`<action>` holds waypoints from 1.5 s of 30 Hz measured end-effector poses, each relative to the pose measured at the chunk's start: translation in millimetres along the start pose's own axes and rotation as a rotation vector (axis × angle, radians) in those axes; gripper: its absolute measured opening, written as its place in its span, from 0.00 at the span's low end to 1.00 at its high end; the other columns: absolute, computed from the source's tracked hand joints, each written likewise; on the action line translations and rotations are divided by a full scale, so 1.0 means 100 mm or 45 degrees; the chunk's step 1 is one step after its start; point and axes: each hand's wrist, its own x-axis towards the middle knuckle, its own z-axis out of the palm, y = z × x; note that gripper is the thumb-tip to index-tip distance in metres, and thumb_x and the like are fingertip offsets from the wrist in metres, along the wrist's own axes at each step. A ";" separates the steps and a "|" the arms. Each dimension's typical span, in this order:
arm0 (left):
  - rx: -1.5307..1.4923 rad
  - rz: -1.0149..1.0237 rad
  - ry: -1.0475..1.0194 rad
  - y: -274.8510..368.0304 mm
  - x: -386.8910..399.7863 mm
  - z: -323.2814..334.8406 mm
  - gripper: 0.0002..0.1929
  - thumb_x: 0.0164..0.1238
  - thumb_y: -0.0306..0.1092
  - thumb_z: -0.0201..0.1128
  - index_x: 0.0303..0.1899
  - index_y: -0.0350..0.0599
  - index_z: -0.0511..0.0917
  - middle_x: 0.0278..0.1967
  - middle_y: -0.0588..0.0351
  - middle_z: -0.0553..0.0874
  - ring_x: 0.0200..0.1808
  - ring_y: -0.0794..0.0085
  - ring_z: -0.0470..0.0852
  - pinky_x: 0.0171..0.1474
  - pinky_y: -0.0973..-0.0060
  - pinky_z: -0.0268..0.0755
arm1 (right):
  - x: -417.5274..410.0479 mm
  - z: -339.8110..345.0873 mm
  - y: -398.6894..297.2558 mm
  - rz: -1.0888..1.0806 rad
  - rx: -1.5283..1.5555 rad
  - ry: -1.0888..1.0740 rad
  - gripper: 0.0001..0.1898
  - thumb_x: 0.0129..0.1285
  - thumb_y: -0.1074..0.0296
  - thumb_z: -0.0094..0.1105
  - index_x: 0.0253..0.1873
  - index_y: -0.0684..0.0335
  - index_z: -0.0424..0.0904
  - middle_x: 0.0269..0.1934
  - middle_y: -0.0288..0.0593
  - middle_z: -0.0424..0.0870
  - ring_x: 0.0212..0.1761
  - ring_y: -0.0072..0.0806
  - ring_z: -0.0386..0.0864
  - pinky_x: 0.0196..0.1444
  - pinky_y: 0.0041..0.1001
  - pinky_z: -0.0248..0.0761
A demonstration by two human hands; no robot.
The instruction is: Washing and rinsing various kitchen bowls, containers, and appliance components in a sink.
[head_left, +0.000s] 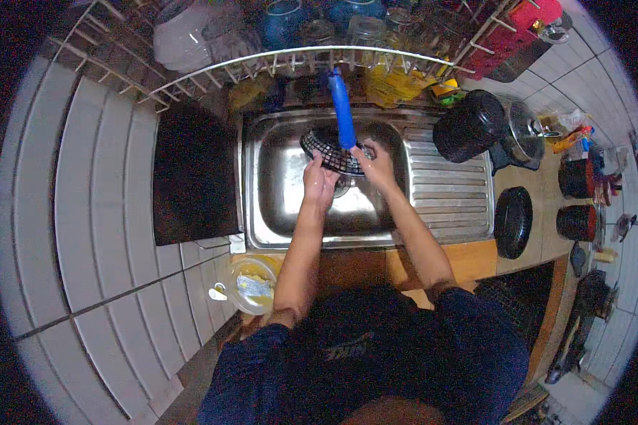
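A black openwork plastic basket, perhaps a colander, is held tilted above the stainless steel sink basin. My left hand grips its near left rim with the fingers underneath. On the right rim, my right hand holds it with the thumb towards the middle. A blue tap hose hangs down over the basket, its lower end close to my right thumb. Whether water is running from it is hard to see. Part of the drain shows below the basket.
A white wire dish rack with jars and containers spans the top. Right of the basin, a black pot stands by the ribbed drainboard. A black pan lies on the counter. A plastic tub sits near my left forearm.
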 end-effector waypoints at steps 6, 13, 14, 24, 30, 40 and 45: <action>-0.168 -0.038 0.103 0.06 -0.01 -0.26 0.17 0.74 0.42 0.44 0.51 0.37 0.68 0.48 0.48 0.78 0.50 0.62 0.78 0.56 0.61 0.71 | -0.09 0.21 0.07 0.092 0.220 -0.079 0.19 0.57 0.57 0.64 0.47 0.66 0.79 0.39 0.48 0.83 0.41 0.31 0.80 0.44 0.27 0.71; -0.213 -0.022 0.160 0.10 -0.01 -0.35 0.19 0.74 0.44 0.42 0.53 0.38 0.68 0.49 0.50 0.79 0.51 0.63 0.78 0.57 0.61 0.70 | 0.00 0.32 0.03 0.120 0.209 -0.126 0.15 0.57 0.60 0.62 0.47 0.61 0.80 0.39 0.49 0.84 0.41 0.31 0.81 0.44 0.28 0.71; -0.164 -0.047 0.163 0.10 0.00 -0.35 0.20 0.75 0.45 0.40 0.53 0.39 0.68 0.50 0.50 0.79 0.51 0.63 0.78 0.57 0.62 0.70 | 0.00 0.30 -0.01 0.101 0.151 -0.159 0.16 0.56 0.61 0.63 0.48 0.60 0.79 0.39 0.49 0.83 0.42 0.33 0.81 0.45 0.29 0.71; -0.007 -0.222 0.102 0.00 0.52 0.20 0.24 0.74 0.51 0.35 0.51 0.43 0.73 0.47 0.52 0.81 0.50 0.64 0.79 0.54 0.61 0.70 | -0.15 -0.14 -0.42 -0.318 -0.032 0.229 0.26 0.53 0.58 0.65 0.54 0.67 0.73 0.58 0.57 0.71 0.60 0.46 0.71 0.61 0.34 0.63; 0.124 -0.447 -0.034 -0.11 0.67 0.31 0.29 0.69 0.60 0.36 0.54 0.48 0.73 0.48 0.52 0.81 0.50 0.60 0.78 0.54 0.58 0.70 | -0.12 -0.40 -0.47 -0.340 -0.102 0.238 0.30 0.51 0.56 0.67 0.56 0.69 0.72 0.61 0.58 0.67 0.61 0.48 0.69 0.62 0.35 0.61; 1.137 0.811 -0.597 -0.33 0.68 0.01 0.20 0.67 0.46 0.51 0.56 0.47 0.69 0.44 0.51 0.80 0.44 0.66 0.80 0.47 0.69 0.73 | -0.17 -0.45 -0.47 -0.207 -0.045 0.266 0.32 0.52 0.56 0.67 0.56 0.73 0.71 0.60 0.64 0.67 0.63 0.47 0.67 0.63 0.34 0.60; 0.332 -0.016 -0.258 -0.18 0.85 0.23 0.14 0.69 0.44 0.47 0.44 0.50 0.77 0.28 0.56 0.81 0.27 0.72 0.78 0.29 0.73 0.70 | -0.17 -0.46 -0.49 -0.223 -0.181 0.193 0.32 0.55 0.54 0.63 0.58 0.74 0.69 0.59 0.66 0.67 0.63 0.50 0.66 0.64 0.35 0.59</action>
